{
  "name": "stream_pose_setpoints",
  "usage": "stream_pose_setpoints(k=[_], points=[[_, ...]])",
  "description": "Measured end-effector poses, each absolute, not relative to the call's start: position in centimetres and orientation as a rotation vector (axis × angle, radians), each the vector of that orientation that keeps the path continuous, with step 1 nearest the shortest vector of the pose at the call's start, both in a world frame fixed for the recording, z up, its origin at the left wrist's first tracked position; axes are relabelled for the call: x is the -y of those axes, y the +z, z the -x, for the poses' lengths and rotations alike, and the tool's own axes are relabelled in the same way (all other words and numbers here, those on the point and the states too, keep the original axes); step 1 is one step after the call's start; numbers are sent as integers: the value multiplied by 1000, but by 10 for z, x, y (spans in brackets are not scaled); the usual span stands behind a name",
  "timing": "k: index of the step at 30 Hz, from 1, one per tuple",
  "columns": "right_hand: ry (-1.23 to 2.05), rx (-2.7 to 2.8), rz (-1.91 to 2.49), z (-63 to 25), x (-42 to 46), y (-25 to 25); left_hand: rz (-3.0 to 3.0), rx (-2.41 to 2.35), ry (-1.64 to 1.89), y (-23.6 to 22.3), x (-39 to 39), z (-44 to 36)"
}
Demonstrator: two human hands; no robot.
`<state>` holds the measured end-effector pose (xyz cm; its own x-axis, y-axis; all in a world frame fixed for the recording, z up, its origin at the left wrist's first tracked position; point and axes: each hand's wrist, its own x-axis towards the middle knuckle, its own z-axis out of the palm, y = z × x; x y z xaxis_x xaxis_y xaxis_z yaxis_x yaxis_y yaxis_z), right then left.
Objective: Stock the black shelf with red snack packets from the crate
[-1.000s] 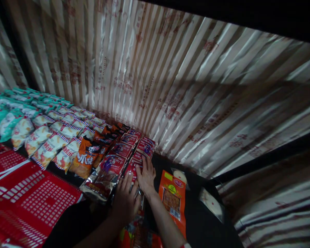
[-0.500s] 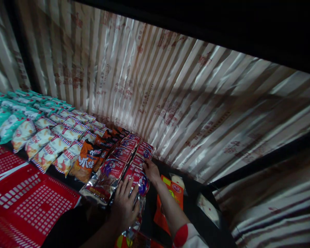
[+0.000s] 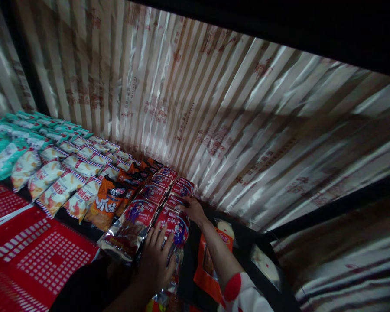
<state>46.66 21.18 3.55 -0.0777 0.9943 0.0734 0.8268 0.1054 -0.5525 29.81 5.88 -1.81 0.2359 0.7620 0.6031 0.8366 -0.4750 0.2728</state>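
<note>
Red and purple snack packets (image 3: 174, 225) lie in rows on a dark shelf. My left hand (image 3: 156, 260) rests flat, fingers spread, on the lower part of the nearest packet in the right row. My right hand (image 3: 193, 209) reaches further back and touches the far edge of that row of packets (image 3: 181, 189); its fingers are partly hidden. A second row of the same red packets (image 3: 134, 221) lies just to the left of my left hand.
Orange packets (image 3: 104, 203), striped white packets (image 3: 60, 188) and green packets (image 3: 6, 151) fill the shelf to the left. A red plastic basket (image 3: 35, 255) sits at lower left. An orange packet (image 3: 208, 264) and pale round packets (image 3: 266, 264) lie at right. A striped foil wall (image 3: 214, 108) backs the shelf.
My right hand has moved from the near packets to the far end of the row. A red packet now lies exposed under my left hand's fingers. The view shifted slightly.
</note>
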Motion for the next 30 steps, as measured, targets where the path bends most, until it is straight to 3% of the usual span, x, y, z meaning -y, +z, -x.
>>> stream_pose_setpoints(k=[4,30], points=[[694,1871,1693,-470,-218,29,2355,1551,-1069,-18,-59,-299],[443,1679,1806,-470,-227,17,2289,1618,-1040,-22,-60,-306]])
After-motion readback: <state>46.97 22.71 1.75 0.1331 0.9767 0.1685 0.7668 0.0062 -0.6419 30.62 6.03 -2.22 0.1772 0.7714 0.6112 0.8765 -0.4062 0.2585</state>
